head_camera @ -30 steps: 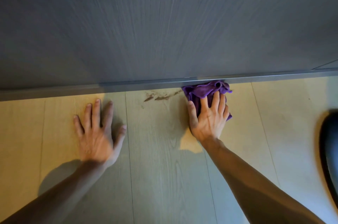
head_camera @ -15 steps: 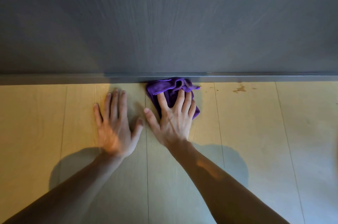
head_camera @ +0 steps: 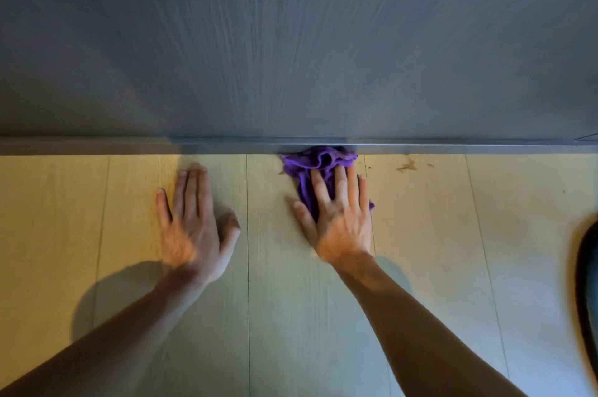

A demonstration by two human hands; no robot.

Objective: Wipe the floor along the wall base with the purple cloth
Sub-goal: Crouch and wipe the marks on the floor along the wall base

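The crumpled purple cloth (head_camera: pixel 315 165) lies on the pale wood-plank floor (head_camera: pixel 437 251), its far edge bunched against the grey wall base strip (head_camera: pixel 129 148). My right hand (head_camera: pixel 336 218) presses flat on the cloth with fingers spread, covering its near half. My left hand (head_camera: pixel 194 221) rests flat on the bare floor to the left, palm down, fingers apart, holding nothing. A brown stain (head_camera: pixel 407 166) marks the floor by the wall base, just right of the cloth.
A grey wood-grain wall (head_camera: pixel 291 40) fills the upper half of the view. A dark rounded object (head_camera: pixel 587 293) is cut off by the right edge. Floor planks run toward me.
The cloth and my right hand slid left along the wall base over a brown smear, then back to the right. The gap to my left hand has widened again.
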